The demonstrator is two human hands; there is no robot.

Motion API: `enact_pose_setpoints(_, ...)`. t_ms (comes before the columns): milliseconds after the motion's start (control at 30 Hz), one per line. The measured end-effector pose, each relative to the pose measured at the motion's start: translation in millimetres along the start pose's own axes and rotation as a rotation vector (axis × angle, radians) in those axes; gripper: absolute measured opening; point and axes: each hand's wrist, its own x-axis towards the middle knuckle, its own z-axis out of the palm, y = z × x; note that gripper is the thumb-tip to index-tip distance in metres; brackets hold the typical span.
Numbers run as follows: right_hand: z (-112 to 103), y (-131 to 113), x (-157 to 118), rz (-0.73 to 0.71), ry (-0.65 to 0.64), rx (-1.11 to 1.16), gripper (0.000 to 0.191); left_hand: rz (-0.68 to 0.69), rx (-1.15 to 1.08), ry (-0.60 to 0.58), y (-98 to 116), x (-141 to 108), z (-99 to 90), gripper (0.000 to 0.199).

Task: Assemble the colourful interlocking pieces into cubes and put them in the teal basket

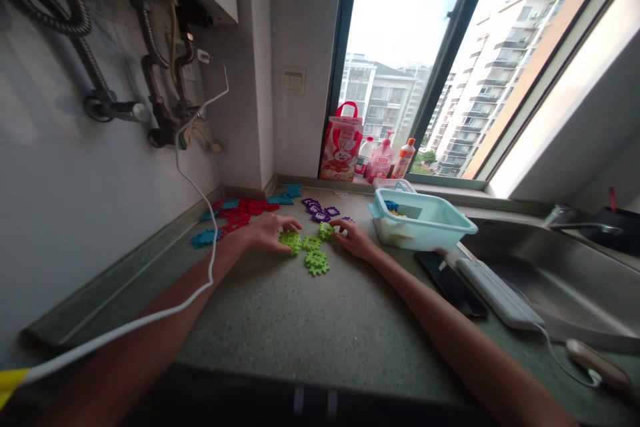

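Spreading wide, the left hand (267,232) curves around green pieces (291,243); the right hand (353,238) touches another piece (325,231), grip unclear.

Toy pieces (317,263) on counter (310,327), tub (440,235) to their right, sink (575,280) farther right, bottles (381,163) behind tub

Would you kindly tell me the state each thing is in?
Left hand: open, at green pieces
Right hand: fingers bent at green piece
Purple pieces: loosely clustered
Red pieces: clustered
Blue bin: uncovered, pieces inside
Pump bottle: upright
Orange-capped bottle: upright
White strip: flat, cord attached
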Motion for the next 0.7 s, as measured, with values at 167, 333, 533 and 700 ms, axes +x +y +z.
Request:
enact_pose_setpoints(167, -0.4, -5.8, -2.7, -0.151, -0.128, -0.187, 0.021, 0.033, -0.008, -0.045, -0.4, 1.6, 5.6, 0.065)
enact_pose_setpoints(333, -1.7, -6.9, -2.2, -0.114, -0.13, -0.257, 0.022, -0.028, -0.03, -0.074, -4.5, 1.2, 7.6, 0.073)
enact_pose_setpoints(533, 1.0, -2.1, -2.6, -0.059, -0.089, -0.249, 0.023, -0.043, 0.002, -0.049, 9.0, -1.2, -0.3, 0.059)
enact_pose_setpoints(700, 0.8, -6.0, -3.4, -0.067, -0.086, -0.269, 0.023, -0.032, 0.03, -0.055, 14.6, 0.5, 5.1, 0.054)
